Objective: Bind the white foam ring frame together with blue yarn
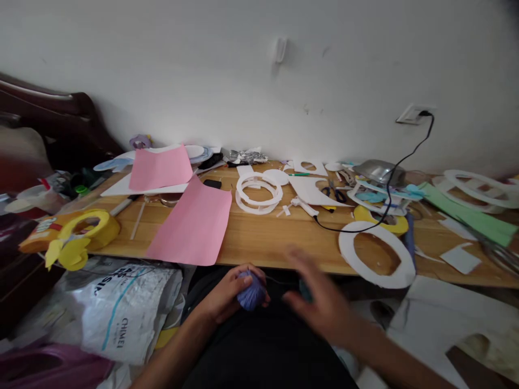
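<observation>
Purple yarn ball (251,293) grasped in left hand (225,296), over lap, beside table (259,243). Ball looks well formed; thin strand unwound, remaining length unclear. Right hand (320,309) blurred, fingers spread; cannot tell whether pinching anything.

Before the near edge of the table (263,237), my left hand (233,289) holds a yarn ball (251,293), my right hand (318,302) to its right. A tape roll (108,228) lies toward the left end; a ring (347,248) overhangs the near edge, right.

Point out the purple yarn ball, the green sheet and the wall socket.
Purple yarn ball (252,293), head view: wound middle.
Green sheet (467,213), head view: flat middle.
Wall socket (413,114), head view: middle of its plate.
</observation>
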A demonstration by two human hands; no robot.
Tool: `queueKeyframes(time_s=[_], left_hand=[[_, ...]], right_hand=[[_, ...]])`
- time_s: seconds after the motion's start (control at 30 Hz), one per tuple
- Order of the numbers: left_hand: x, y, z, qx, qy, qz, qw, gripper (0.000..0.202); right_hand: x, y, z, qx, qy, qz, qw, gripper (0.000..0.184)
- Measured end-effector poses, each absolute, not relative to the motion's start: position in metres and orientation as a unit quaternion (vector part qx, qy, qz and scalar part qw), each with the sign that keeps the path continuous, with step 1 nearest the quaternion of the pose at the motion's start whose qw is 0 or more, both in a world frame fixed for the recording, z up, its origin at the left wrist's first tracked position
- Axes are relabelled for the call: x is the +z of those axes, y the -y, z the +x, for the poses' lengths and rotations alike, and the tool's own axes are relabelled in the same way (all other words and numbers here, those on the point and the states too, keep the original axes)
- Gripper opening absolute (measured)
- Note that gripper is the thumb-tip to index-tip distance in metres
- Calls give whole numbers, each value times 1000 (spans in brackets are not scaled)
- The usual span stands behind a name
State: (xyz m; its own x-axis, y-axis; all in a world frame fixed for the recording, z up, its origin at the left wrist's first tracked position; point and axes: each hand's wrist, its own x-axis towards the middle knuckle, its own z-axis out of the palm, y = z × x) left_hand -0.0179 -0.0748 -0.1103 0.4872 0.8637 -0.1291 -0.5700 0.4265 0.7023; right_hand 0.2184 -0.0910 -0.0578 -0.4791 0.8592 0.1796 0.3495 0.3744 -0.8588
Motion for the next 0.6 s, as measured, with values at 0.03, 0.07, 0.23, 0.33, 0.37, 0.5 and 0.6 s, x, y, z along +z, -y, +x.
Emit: queueKeyframes(time_s=[0.03, 0.07, 0.23, 0.33, 0.37, 0.5, 0.6], left_hand=[[-110, 77, -20, 433, -249, 307, 810, 40], [-110, 79, -22, 428, -259, 308, 809, 40], [-111, 86, -37, 462, -308, 288, 780, 40], [-112, 88, -39, 457, -330, 308, 766, 46], [-113, 89, -38, 447, -337, 317, 766, 50], [-114, 87, -31, 440, -369, 319, 754, 53], [-117, 82, -28, 480, -415, 286, 718, 49]], right_hand=[[-74, 80, 201, 420, 775, -372, 292, 78], [-87, 71, 185, 445, 781, -350, 262, 93], [-98, 68, 145, 441, 786, -357, 245, 83], [-88, 76, 152, 398, 799, -378, 246, 61], [-88, 78, 157, 370, 806, -390, 247, 53], [-98, 77, 179, 237, 840, -425, 240, 32], [-101, 65, 202, 219, 856, -415, 218, 34]])
